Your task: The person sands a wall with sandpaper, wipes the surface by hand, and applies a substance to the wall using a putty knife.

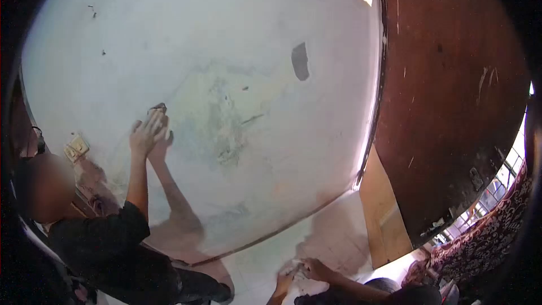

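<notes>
Pale wall (pixel 226 39) fills the view. Low on its left side, another person's hand (pixel 148 133) presses a dark pad (pixel 158 107) flat against it. Below the wall, the left hand (pixel 284 281) touches a small white thing (pixel 297 274), but I cannot tell its grip. The right hand (pixel 317 269) is curled around it. Right of the wall stands a brown door (pixel 451 90). Keeping both hands close and steady seems best.

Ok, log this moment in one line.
left hand: at white item, grip unclear | right hand: same item | co-worker's hand: pressing dark pad on wall
</notes>
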`<state>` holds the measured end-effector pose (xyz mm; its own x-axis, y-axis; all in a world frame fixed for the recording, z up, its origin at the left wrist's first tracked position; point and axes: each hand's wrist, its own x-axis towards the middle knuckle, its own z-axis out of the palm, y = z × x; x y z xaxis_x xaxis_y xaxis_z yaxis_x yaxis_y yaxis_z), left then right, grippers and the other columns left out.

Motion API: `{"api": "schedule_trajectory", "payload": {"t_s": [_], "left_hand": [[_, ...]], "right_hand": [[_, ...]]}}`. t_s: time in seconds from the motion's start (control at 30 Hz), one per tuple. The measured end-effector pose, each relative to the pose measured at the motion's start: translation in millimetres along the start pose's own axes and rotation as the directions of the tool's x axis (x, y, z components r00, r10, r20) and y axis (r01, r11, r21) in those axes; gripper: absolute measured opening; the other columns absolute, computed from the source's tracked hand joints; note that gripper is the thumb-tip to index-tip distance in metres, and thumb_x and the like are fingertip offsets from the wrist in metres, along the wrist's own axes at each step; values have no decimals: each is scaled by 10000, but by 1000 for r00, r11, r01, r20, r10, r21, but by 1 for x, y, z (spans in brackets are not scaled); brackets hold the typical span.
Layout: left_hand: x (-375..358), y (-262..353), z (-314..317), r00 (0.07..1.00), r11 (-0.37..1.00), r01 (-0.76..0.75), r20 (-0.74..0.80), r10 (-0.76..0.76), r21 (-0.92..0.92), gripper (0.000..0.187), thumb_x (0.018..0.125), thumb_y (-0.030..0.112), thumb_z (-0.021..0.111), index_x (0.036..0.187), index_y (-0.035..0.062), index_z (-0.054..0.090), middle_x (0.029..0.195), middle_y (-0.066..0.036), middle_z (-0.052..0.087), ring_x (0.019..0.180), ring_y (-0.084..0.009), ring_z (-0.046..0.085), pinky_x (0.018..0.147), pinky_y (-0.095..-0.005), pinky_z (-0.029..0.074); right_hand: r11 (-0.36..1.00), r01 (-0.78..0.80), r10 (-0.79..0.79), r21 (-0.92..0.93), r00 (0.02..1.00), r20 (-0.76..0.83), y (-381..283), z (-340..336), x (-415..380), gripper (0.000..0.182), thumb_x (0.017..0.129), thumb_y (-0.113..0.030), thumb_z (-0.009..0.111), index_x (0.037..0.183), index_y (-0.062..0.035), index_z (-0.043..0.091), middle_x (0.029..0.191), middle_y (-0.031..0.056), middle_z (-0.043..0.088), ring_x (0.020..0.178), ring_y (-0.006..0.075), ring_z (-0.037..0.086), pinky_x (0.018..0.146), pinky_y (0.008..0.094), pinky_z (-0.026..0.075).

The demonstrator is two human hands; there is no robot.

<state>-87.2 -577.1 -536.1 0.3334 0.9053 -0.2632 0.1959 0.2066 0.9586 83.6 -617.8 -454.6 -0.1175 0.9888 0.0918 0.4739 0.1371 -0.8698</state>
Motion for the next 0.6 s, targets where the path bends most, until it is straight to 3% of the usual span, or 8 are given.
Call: {"api": "schedule_trajectory", "payload": {"t_s": [0.07,0.17,0.2,0.3,0.4,0.5,0.53,0.6], "left_hand": [[3,-1,7,1000,999,20,5,-20,-33,89,856,102,636,885,29,680,680,-6,589,611,-88,496,555,-267,410],[21,-8,26,998,981,-48,19,52,-186,131,860,153,667,836,25,684,621,8,540,572,-78,426,508,-270,346],[27,-2,34,1000,1000,4,22,-4,-17,167,878,172,651,845,11,683,628,-4,563,586,-79,458,539,-270,386],[46,24,81,986,988,-148,91,143,43,185,879,178,642,869,-3,679,653,-56,585,615,-106,501,578,-298,427],[59,70,140,950,952,-263,212,227,160,205,871,194,647,926,-1,673,691,-115,609,656,-153,578,621,-334,464],[77,111,205,875,849,-449,328,356,278,216,860,201,651,950,4,658,732,-161,631,668,-249,625,632,-366,475],[98,96,229,795,770,-576,406,451,274,239,862,243,635,874,4,635,773,-187,654,683,-335,628,648,-373,485],[102,108,263,704,785,-612,518,486,96,279,865,295,617,825,19,613,793,-194,659,703,-372,621,656,-389,490]], "right_hand": [[964,178,-192,-198,980,-53,63,23,10,383,798,-231,672,1112,-26,591,989,233,626,860,413,616,766,458,506],[972,58,-61,-228,998,-4,53,-14,9,394,777,-189,671,1136,-34,624,952,199,667,881,372,641,780,448,510],[993,5,-10,-115,999,-42,41,-36,6,335,780,-215,683,1054,-25,648,942,205,655,884,383,635,782,447,508],[996,54,-69,-72,974,-216,96,-63,-9,305,794,-213,678,1029,-23,643,903,209,646,848,374,635,760,437,509],[960,-150,88,-237,963,-253,79,-133,-31,255,804,-207,676,985,-30,647,890,205,646,794,349,641,729,426,514],[947,-270,168,-176,880,-444,109,-178,-59,206,803,-199,678,926,-37,647,846,187,648,740,314,648,688,410,519],[962,-234,141,-140,865,-481,88,-205,-63,180,796,-202,697,850,-44,629,785,169,642,715,292,654,655,406,519],[940,-257,100,-224,836,-539,120,-226,-77,184,788,-198,708,825,-43,617,748,159,634,703,283,655,637,396,519]]}}
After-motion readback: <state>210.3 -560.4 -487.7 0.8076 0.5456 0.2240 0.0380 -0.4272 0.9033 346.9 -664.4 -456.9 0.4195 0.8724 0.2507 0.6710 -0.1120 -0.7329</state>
